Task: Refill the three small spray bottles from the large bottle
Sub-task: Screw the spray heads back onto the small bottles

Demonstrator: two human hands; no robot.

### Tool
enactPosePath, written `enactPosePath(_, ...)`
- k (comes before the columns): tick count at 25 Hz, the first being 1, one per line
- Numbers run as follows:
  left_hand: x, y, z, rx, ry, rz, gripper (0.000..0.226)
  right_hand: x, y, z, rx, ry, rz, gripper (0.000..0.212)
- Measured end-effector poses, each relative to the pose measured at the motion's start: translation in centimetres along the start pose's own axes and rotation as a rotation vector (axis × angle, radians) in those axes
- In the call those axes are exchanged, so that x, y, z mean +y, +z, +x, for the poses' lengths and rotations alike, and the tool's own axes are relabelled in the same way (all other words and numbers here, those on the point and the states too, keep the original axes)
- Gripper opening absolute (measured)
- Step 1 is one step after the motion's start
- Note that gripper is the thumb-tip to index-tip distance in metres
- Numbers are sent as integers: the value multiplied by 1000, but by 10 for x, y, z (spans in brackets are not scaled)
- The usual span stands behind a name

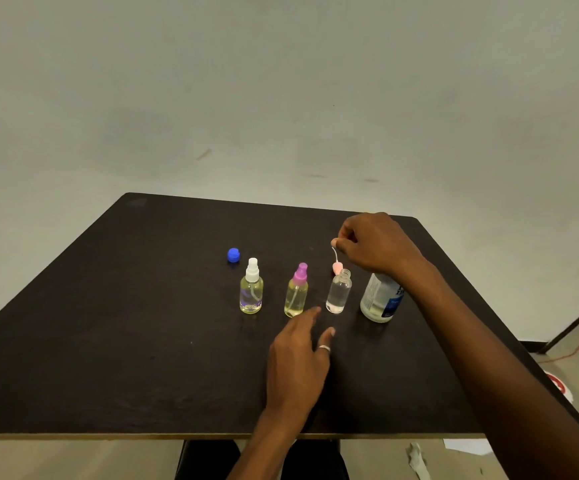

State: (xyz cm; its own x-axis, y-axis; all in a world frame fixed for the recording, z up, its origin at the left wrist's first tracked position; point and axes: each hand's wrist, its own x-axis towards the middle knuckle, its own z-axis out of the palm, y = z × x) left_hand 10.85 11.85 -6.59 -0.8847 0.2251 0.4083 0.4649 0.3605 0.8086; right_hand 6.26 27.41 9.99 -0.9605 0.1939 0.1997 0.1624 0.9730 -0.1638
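Dark table [108, 341]. Large bottle [378, 303] stood upright, top hidden behind the right wrist. Right hand [374, 244] pinched the dip tube of the pink spray head [336, 267]. Left hand [298, 355] was relaxed and empty, and the nearer. Uncapped small spray bottle [339, 292] stood upright at 1 o'clock from its fingertips, with the large bottle at its 3 o'clock.

This is a plain indoor room, set up as a makeshift work spot rather than a kitchen or shop; what kind exactly cannot be told. The right hand [374, 244] pinches the tube of a pink plastic spray head [336, 267] over a dark brown matte square table [142, 306]. Beyond that grip rises a blank off-white painted wall [281, 81] with a few scuffs. Right of the grip and nearer the person, a thin orange cable [572, 351], a red-and-white round disc [559, 384] and white paper scraps [468, 445] lie on the pale smooth floor [73, 459].
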Motion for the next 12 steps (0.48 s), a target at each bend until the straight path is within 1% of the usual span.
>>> enactPosePath(2, 12, 14, 10, -65, 10, -36, 58, 5, 3, 11, -22, 12, 5, 19)
enactPosePath(4, 21, 30, 23, -96, -4, -48, 69, 11, 10, 27, -36, 32, 4, 15)
enactPosePath(7, 24, 50, 43, -88, -71, -59, 78, 20, 28, 54, -78, 87, -33, 19)
enactPosePath(9, 23, 59, 52, -94, -118, -76, 77, 23, 43, 67, -108, 125, -68, 25)
enactPosePath(10, 22, 62, 55, -97, -129, -85, 74, 25, 51, 72, -121, 140, -89, 26)
enactPosePath(12, 15, 68, 58, -86, -123, -107, 59, 27, 69, 78, -154, 158, -139, 17)
